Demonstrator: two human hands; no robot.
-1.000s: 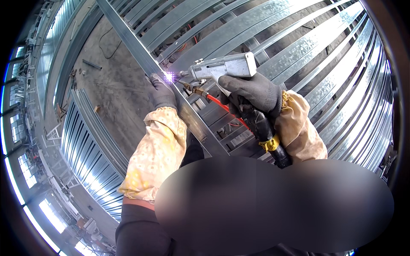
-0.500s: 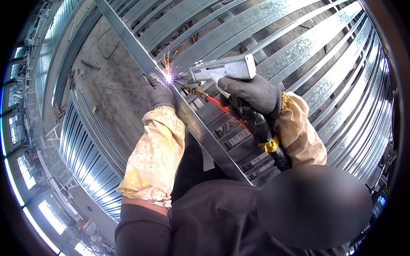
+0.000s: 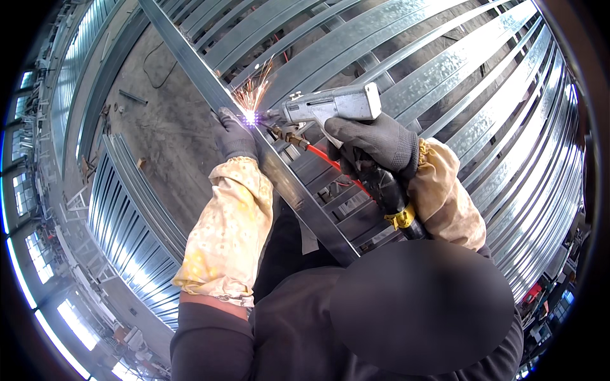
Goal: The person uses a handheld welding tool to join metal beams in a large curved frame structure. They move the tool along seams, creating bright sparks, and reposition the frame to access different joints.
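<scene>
My right hand (image 3: pixel 375 143), in a dark grey knit glove, is wrapped round the grip of a silver welding gun (image 3: pixel 333 105). The gun's nozzle points left at a bright spot on a long galvanized steel tube (image 3: pixel 283 174), and orange sparks (image 3: pixel 253 92) fly up from there. Beneath the nozzle, a brass fitting (image 3: pixel 291 138) with a red hose (image 3: pixel 327 157) runs toward the same spot. Just left of the glare, my gloved left hand (image 3: pixel 235 134) is closed on the tube's edge, its fingertips partly lost in the light.
Rows of galvanized slats (image 3: pixel 356 54) join the tube and fill the right side. A stack of metal profiles (image 3: pixel 136 209) lies at the left on the concrete floor (image 3: pixel 171 140), near a short loose bar (image 3: pixel 133 97). A black cable sleeve with yellow tape (image 3: pixel 400 218) hangs below my right hand.
The spark spray has grown taller and denser. Both hands and the gun keep nearly the same place on the tube, with only a slight shift of the view.
</scene>
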